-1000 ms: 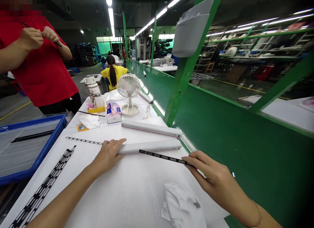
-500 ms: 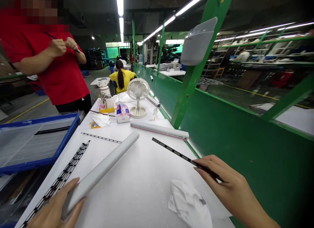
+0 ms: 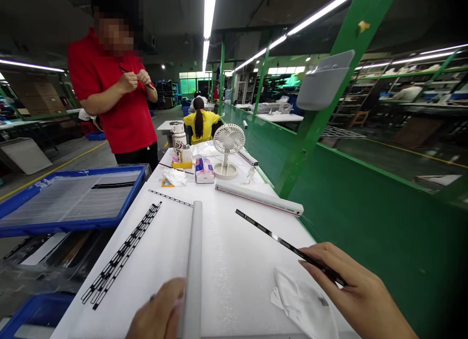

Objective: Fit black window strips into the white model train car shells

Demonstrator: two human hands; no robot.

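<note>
My right hand (image 3: 347, 280) pinches a slim black strip with light windows (image 3: 270, 234) between thumb and fingers, its far end pointing forward and left over the table. At the bottom, my left hand (image 3: 159, 307) is smeared by motion, fingers curled, close against the left side of a long pale grey bar (image 3: 193, 261). Whether it grips the bar I cannot tell. The bar lies nearly straight away from me. Left of it sits a bunch of black windowed strips (image 3: 124, 254), and one more strip (image 3: 170, 197) lies farther back. Crumpled white cloth (image 3: 303, 302) rests near my right hand.
A white box-like bar (image 3: 259, 198) lies along the table's right side. Behind stand a small fan (image 3: 228, 139), a tissue pack (image 3: 204, 171) and a bottle (image 3: 179, 136). A blue tray (image 3: 69, 227) is at left, near a person in red (image 3: 113, 100). A green partition (image 3: 365, 222) borders the right.
The grey bar has swung from a slant to nearly straight ahead, and my left hand has moved right with it. My view has turned left. The black strip stays in my right hand.
</note>
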